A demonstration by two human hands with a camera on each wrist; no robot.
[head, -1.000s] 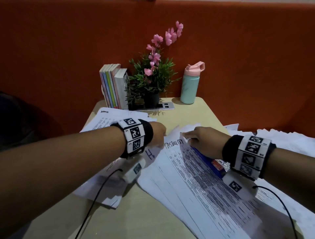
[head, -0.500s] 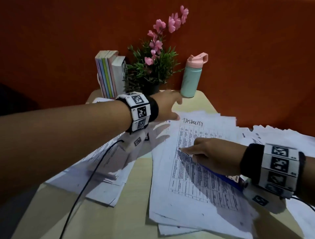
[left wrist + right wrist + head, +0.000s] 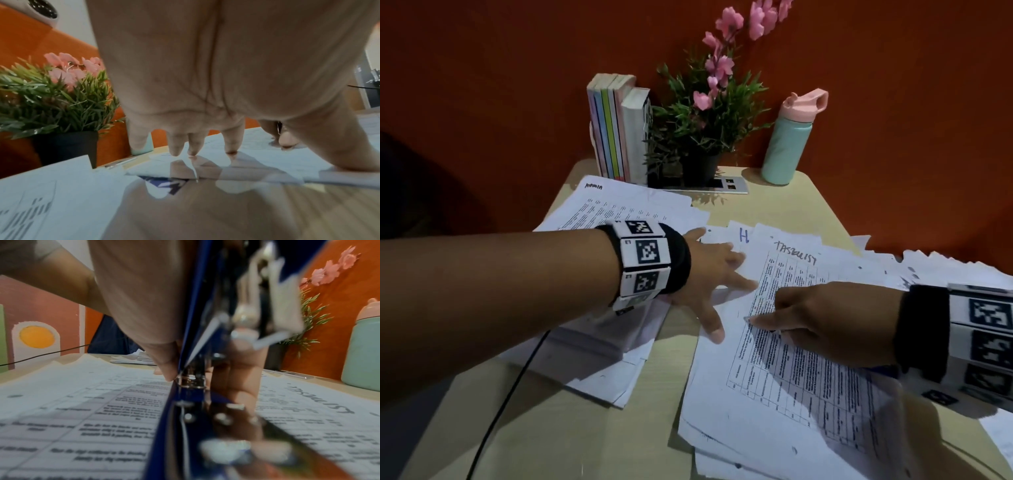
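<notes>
A printed sheet headed "TASKLIST" lies on top of a loose stack of papers at centre right of the table. My left hand rests on the stack's left edge, fingers spread straight; in the left wrist view its fingertips touch the paper. My right hand rests on the printed sheet and grips a blue stapler, which fills the right wrist view. Its forefinger points left onto the table of text. From the head view the stapler is almost wholly hidden under the hand.
A second pile of papers lies at left, more sheets at far right. Upright books, a potted plant with pink flowers, a silver device and a mint bottle stand along the back against the orange wall. A black cable crosses the table's front left.
My left hand, raised toward the back of the table half a second ago, has come down flat onto the papers beside the printed sheet. The right hand stays on the sheet.
</notes>
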